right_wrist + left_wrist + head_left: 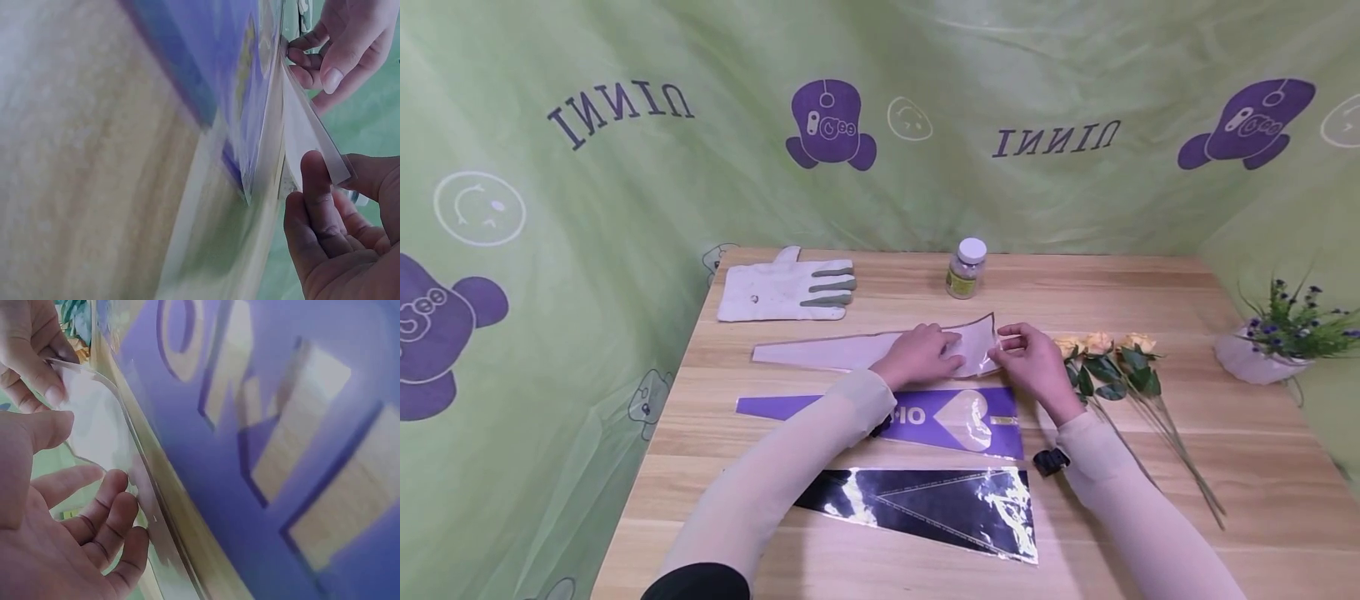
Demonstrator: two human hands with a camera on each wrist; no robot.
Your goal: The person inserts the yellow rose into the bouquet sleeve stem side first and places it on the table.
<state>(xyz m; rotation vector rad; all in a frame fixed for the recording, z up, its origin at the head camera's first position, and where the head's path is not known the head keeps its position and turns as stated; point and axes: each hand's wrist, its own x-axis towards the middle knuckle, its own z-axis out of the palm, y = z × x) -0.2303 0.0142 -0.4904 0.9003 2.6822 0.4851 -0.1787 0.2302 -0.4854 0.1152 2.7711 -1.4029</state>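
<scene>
A long tapered white flower sleeve [827, 350] with a dark border lies across the table, its wide end raised off the tabletop. My right hand [1033, 358] pinches the corner of that wide end between thumb and finger, as the right wrist view of the sleeve [303, 134] also shows. My left hand [917, 354] rests on the sleeve nearer its middle. In the left wrist view, the left hand [75, 519] has loosely bent fingers touching the sleeve's edge, with the thumb apart from them. A purple sleeve [917, 425] with a clear heart window lies just in front.
A black glossy sleeve [925, 508] lies nearest the body. Three peach roses [1097, 343] with long stems lie at right, beside a potted plant [1262, 354] with purple flowers. Farther back are a white-and-green glove [767, 292] and a white-capped bottle [964, 271].
</scene>
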